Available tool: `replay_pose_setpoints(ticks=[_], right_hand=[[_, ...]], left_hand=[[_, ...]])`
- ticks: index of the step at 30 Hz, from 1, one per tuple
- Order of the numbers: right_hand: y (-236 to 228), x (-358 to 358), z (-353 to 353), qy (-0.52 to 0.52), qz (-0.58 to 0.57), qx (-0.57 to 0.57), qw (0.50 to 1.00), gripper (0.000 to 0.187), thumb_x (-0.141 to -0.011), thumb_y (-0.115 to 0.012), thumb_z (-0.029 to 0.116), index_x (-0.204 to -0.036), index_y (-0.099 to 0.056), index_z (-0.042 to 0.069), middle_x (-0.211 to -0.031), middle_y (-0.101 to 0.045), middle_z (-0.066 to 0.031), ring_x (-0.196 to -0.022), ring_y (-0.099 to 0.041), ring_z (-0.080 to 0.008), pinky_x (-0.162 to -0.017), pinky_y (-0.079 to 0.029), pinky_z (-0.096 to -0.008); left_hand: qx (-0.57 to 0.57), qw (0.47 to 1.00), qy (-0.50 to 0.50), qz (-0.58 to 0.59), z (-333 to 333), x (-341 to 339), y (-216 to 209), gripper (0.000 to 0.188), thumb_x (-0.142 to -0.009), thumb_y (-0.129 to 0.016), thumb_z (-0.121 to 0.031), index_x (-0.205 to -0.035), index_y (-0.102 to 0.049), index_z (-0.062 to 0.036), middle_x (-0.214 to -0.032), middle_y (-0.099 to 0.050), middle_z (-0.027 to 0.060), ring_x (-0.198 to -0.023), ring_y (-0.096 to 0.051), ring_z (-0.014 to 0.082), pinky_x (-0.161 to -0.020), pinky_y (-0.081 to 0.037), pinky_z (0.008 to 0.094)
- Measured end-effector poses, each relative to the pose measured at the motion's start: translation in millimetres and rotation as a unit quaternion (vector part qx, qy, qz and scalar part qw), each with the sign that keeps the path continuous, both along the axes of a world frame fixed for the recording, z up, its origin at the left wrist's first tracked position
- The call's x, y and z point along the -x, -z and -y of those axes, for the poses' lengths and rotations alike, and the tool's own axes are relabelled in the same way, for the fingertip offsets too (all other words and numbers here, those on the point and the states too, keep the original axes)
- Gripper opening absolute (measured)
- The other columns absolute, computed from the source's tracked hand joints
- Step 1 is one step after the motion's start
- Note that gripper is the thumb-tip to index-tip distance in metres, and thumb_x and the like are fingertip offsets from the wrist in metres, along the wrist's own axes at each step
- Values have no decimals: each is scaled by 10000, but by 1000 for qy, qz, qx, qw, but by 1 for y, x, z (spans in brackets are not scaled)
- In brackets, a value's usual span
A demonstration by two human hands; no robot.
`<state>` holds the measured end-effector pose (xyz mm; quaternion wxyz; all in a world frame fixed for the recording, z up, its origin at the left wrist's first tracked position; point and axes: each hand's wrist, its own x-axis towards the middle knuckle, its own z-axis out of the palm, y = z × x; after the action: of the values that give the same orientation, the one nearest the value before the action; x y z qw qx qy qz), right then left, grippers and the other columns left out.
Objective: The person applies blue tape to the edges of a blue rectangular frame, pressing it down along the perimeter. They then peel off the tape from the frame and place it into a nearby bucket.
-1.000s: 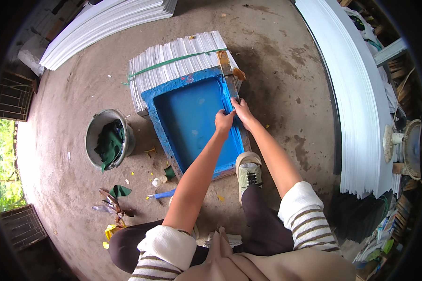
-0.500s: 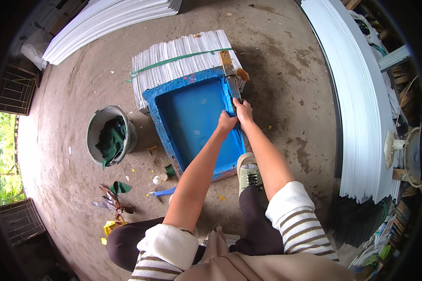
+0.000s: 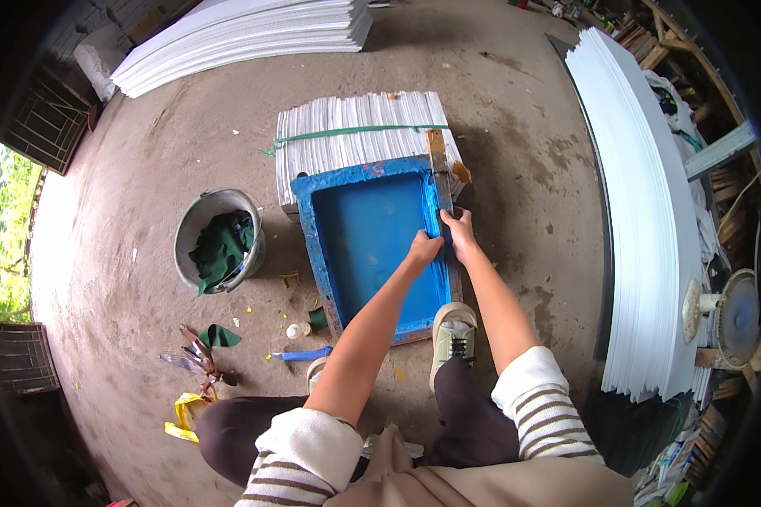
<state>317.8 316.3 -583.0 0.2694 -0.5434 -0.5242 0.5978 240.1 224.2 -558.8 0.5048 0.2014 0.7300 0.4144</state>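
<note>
A blue-coated screen-printing frame (image 3: 365,171) with blue mesh (image 3: 368,241) leans its far part on a strapped stack of white sheets (image 3: 359,117). A dark wooden strip (image 3: 443,190) with a tan far end runs along the frame's right side. My left hand (image 3: 425,248) is closed on the inner side of that edge, above the mesh. From the outer side, my right hand (image 3: 462,233) grips the same edge, slightly farther away. The fingertips of both hands are partly hidden. Close to the frame's near right corner is my right shoe (image 3: 453,346).
Left of the frame stands a grey bucket (image 3: 196,221) holding dark green cloth (image 3: 221,249). A blue-handled tool (image 3: 303,355), a small clear bottle (image 3: 297,330) and scraps lie nearby. Tall white sheets (image 3: 643,220) line the right, near a fan (image 3: 737,319). More sheets (image 3: 245,42) lie at the back.
The view has shifted, so the frame, stack and bucket appear lower and farther right. Both hands keep their grip on the frame's right edge.
</note>
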Motion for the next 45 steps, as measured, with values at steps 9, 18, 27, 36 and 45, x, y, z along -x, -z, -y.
replay_pose_setpoints(ticks=[9, 18, 27, 36, 45], right_hand=[[-19, -24, 55, -150, 237, -396, 874, 492, -799, -586, -19, -1262, -426, 20, -1150, -423, -212, -1095, -412, -398, -942, -366, -475], [-21, -13, 79, -144, 191, -431, 870, 480, -781, -532, -55, -1246, -417, -36, -1123, -425, -232, -1054, -425, -417, -914, -384, -473], [-18, -19, 72, -99, 171, -408, 891, 393, -806, -553, -23, -1184, -455, 21, -1067, -464, -188, -1010, -455, -374, -881, -387, -461], [-4, 3, 28, 1, 224, -201, 954, 465, -842, -618, 452, -1081, -492, 75, -1101, -538, -165, -1096, -464, -375, -918, -384, -505], [9, 18, -6, -96, 182, -187, 961, 713, -913, -358, 610, -1087, -566, -50, -1136, -525, -322, -1092, -446, -507, -973, -311, -555]], left_hand=[[-29, 981, -72, 177, 0, 15, 9, 590, -813, -509, -78, -1343, -256, -126, -1132, -506, 116, -1030, -521, 223, -885, -418, 402], [17, 965, -51, 258, -6, 21, -6, 561, -846, -492, -72, -1364, -311, -187, -1255, -426, 80, -1225, -384, 252, -985, -264, 625], [55, 985, 19, 162, 2, 27, -11, 543, -900, -474, -253, -1417, -330, -176, -1455, -313, 134, -1353, -266, 281, -1014, -231, 606], [14, 990, -139, -28, 0, -5, -10, 548, -949, -427, -453, -1239, -538, -3, -1174, -595, 194, -1104, -553, 296, -936, -407, 378], [32, 994, -67, -85, -17, 30, 1, 432, -909, -510, -429, -1106, -607, -58, -1020, -634, 140, -882, -632, 231, -716, -547, 350]])
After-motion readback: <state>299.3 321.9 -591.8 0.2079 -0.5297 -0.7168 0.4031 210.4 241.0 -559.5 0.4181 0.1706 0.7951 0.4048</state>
